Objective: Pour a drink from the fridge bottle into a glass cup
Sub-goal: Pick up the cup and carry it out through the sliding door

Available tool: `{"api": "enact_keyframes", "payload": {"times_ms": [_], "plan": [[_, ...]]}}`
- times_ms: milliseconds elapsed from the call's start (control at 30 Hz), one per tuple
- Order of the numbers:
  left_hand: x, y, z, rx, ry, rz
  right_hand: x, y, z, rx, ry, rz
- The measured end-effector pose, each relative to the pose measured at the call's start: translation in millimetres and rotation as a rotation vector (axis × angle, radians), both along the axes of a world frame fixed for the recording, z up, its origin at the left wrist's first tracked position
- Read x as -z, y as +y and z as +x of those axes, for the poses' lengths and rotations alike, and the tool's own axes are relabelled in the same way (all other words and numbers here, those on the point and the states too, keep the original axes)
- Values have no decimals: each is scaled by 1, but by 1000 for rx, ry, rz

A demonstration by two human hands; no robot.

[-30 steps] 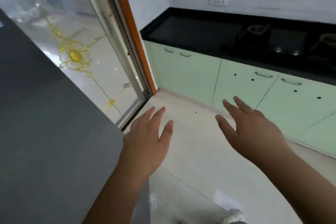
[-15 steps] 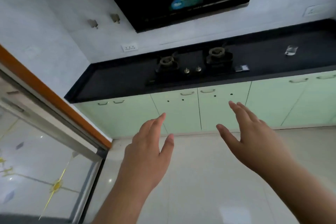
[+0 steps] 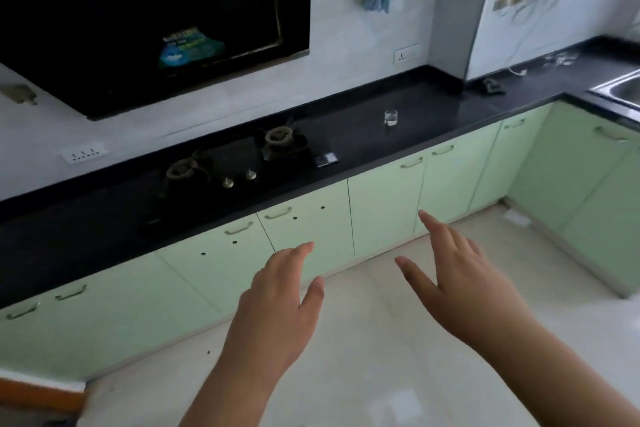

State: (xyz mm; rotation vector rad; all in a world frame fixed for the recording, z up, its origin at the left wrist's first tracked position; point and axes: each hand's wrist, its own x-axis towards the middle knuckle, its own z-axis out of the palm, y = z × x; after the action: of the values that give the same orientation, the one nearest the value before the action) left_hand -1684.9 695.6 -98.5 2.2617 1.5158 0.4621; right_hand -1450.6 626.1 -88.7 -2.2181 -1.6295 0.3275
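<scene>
Glass cup: the glass cup (image 3: 391, 117) stands upright and alone on the black tabletop (image 3: 433, 121), right of the stove (image 3: 280, 139) and well apart from the sink (image 3: 623, 88). Its contents are too small to read.
Bottle: not in view, and neither is the fridge.
Hands: the left hand (image 3: 277, 308) and right hand (image 3: 464, 284) are both held out in front over the floor with fingers straight and spread. They hold nothing and touch nothing.
Step (judged): the task is at its start, with the bottle not yet fetched and nothing poured.
Method: fix the cup's position now, since it is the only landmark on that stretch of tabletop. Find the fridge and take the bottle round its body with one hand, keeping the other free for door and cap.
Pour: set the bottle beside the cup before opening it, steady the cup, and tilt slowly.
Risk: a bare, light cup may slide or tip if it is knocked.
</scene>
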Motion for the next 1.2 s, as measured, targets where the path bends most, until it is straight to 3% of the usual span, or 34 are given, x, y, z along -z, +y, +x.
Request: {"api": "enact_keyframes", "payload": {"times_ms": [200, 367, 533, 867, 1200], "plan": [[-5, 54, 41, 107, -136, 85, -5, 25, 20, 157, 24, 105], [-2, 126, 61, 211, -119, -30, -2, 75, 30, 259, -1, 34], [-6, 194, 82, 290, -171, -18, -7, 126, 40, 353, -84, 25], [16, 270, 142, 457, -47, -3, 7, 176, 77, 457, -71, -15], [14, 309, 259, 434, -20, 36, 28, 224, 201, 389, 10, -26]]}}
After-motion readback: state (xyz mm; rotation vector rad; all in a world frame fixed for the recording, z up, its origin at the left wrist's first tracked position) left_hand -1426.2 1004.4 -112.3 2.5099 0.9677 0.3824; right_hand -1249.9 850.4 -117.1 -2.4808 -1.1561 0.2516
